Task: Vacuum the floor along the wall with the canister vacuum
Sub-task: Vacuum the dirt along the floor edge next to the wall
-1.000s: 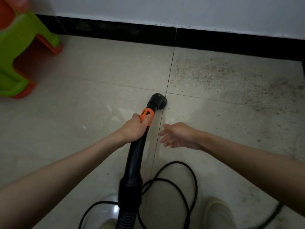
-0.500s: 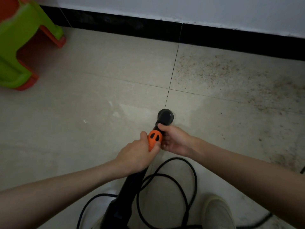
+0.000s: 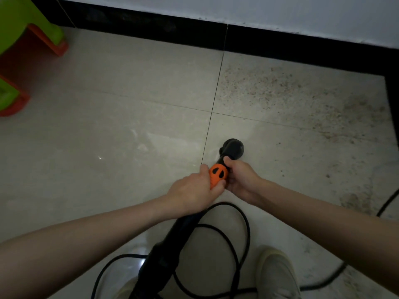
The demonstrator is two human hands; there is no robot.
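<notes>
The black vacuum handle (image 3: 172,238) runs from the bottom centre up to a round black end (image 3: 233,147) that points at the tiled floor. An orange slider (image 3: 218,173) sits on the handle just behind that end. My left hand (image 3: 192,190) grips the handle right below the orange slider. My right hand (image 3: 239,180) grips the handle from the right side, thumb on the black neck above the slider. Brown dust and grit (image 3: 302,98) cover the tile to the right, up to the black skirting (image 3: 280,46) of the wall.
A green and orange plastic stool (image 3: 19,39) stands at the far left by the wall. The black power cord (image 3: 241,229) loops on the floor under my arms and trails off right. My shoe (image 3: 276,275) is at the bottom right.
My right hand came from hanging open beside the handle to gripping it next to the orange slider. The handle's end moved back from the tile joint and slightly right.
</notes>
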